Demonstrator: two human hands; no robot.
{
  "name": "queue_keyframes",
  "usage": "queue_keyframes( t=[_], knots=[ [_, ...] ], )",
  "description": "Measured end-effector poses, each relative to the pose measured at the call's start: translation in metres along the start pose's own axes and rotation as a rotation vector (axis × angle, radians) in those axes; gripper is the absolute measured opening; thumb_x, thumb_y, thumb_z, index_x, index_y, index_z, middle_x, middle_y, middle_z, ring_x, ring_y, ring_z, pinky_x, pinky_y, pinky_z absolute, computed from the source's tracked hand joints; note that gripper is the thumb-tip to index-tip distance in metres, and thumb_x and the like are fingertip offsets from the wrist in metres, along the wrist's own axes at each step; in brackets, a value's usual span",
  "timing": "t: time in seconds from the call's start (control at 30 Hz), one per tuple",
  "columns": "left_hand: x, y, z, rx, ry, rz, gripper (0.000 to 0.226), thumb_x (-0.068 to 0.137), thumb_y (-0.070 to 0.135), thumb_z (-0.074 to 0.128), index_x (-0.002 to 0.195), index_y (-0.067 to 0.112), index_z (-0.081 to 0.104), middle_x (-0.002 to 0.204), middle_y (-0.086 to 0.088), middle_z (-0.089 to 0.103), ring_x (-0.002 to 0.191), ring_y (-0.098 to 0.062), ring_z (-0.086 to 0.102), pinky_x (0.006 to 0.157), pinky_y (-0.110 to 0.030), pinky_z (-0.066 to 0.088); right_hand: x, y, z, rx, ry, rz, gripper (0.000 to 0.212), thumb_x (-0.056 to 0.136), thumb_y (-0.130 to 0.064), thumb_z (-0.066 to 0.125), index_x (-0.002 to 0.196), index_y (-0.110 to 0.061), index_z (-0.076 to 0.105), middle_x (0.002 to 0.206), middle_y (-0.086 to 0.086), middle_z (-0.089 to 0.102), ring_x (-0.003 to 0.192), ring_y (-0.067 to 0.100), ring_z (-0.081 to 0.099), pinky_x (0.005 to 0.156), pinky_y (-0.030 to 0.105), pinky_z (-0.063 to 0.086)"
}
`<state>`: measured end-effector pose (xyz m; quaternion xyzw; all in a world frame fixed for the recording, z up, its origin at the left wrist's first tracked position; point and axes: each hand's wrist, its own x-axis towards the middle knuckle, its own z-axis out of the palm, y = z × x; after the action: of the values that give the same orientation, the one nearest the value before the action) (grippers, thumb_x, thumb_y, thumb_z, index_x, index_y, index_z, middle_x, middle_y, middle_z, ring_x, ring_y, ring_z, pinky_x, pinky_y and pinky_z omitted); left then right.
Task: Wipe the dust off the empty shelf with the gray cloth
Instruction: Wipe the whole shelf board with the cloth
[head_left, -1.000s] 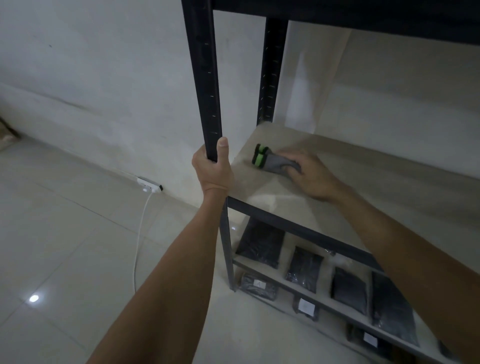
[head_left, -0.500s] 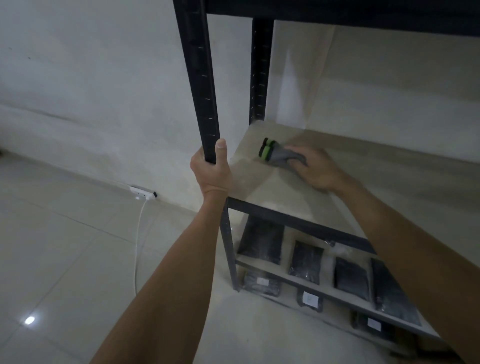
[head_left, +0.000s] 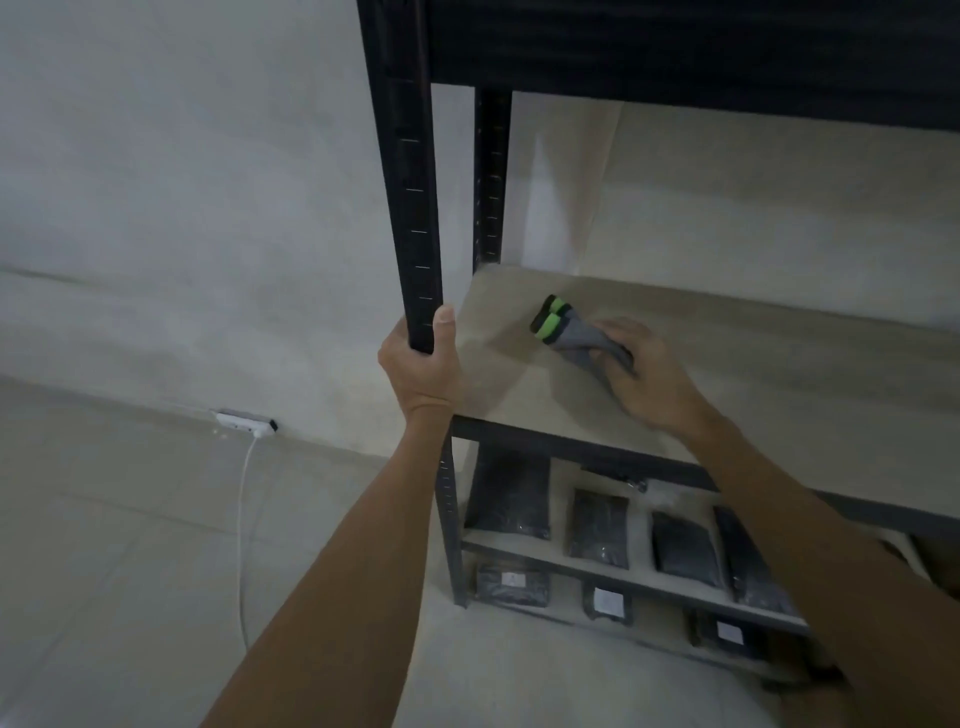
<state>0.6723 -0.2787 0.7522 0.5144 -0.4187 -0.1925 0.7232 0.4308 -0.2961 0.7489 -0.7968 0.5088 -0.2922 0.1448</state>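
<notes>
The empty shelf is a pale board in a black metal rack, at about waist height. A gray cloth with green and black bands at its far end lies on the board near the left side. My right hand lies over the cloth with the fingers curled round its near part, pressing it on the board. My left hand grips the rack's black front left post, thumb up along the post.
Lower shelves hold several dark packets, some with white labels. A dark upper shelf hangs overhead. A white power strip with a cord lies on the tiled floor by the wall at left.
My right hand has slid the cloth a little away from the front edge and to the right along the board. My left hand keeps the same hold on the post.
</notes>
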Motion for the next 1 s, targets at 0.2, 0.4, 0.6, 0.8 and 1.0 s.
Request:
queue_keyframes(
  t=[0.2, 0.4, 0.6, 0.8, 1.0],
  knots=[
    [-0.001, 0.000, -0.003, 0.006, -0.018, -0.017, 0.032, 0.081, 0.061, 0.049, 0.067, 0.032, 0.049, 0.058, 0.013, 0.045, 0.055, 0.005, 0.053, 0.052, -0.006, 0.036, -0.017, -0.008, 0.027, -0.204, -0.003, -0.007, 0.041, 0.091, -0.014, 0.048, 0.129, -0.011, 0.063, 0.119, 0.013, 0.067, 0.103, 0.032, 0.059, 0.095, 0.038, 0.040],
    [-0.004, -0.001, -0.005, -0.004, -0.057, -0.013, 0.031, 0.082, 0.059, 0.050, 0.067, 0.032, 0.050, 0.059, 0.012, 0.046, 0.055, 0.004, 0.052, 0.050, -0.009, 0.036, -0.059, -0.058, 0.012, 0.104, -0.241, -0.205, 0.037, 0.094, -0.004, 0.054, 0.128, -0.014, 0.065, 0.120, -0.001, 0.067, 0.099, 0.017, 0.059, 0.088, 0.027, 0.045],
    [0.000, -0.004, -0.003, -0.004, -0.040, 0.015, 0.036, 0.082, 0.062, 0.051, 0.064, 0.033, 0.045, 0.055, 0.012, 0.040, 0.050, -0.001, 0.047, 0.049, -0.010, 0.031, 0.074, -0.031, 0.006, 0.073, -0.100, -0.017, 0.032, 0.097, -0.007, 0.057, 0.128, -0.011, 0.066, 0.116, 0.005, 0.066, 0.107, 0.016, 0.061, 0.089, 0.025, 0.042],
    [0.000, -0.009, 0.002, 0.012, 0.006, 0.042, 0.045, 0.080, 0.072, 0.051, 0.061, 0.033, 0.039, 0.049, 0.015, 0.034, 0.046, 0.001, 0.045, 0.046, -0.007, 0.029, 0.183, -0.017, 0.035, -0.029, -0.230, -0.106, 0.037, 0.093, -0.006, 0.059, 0.128, -0.014, 0.067, 0.123, 0.007, 0.069, 0.111, 0.016, 0.061, 0.099, 0.037, 0.050],
    [0.002, -0.015, 0.004, 0.062, 0.064, 0.068, 0.052, 0.082, 0.077, 0.048, 0.059, 0.033, 0.035, 0.047, 0.012, 0.033, 0.045, -0.004, 0.035, 0.048, -0.016, 0.023, 0.192, 0.013, 0.056, -0.045, -0.155, -0.124, 0.043, 0.088, 0.001, 0.054, 0.126, -0.012, 0.069, 0.122, 0.012, 0.071, 0.114, 0.030, 0.064, 0.096, 0.030, 0.046]
  ],
)
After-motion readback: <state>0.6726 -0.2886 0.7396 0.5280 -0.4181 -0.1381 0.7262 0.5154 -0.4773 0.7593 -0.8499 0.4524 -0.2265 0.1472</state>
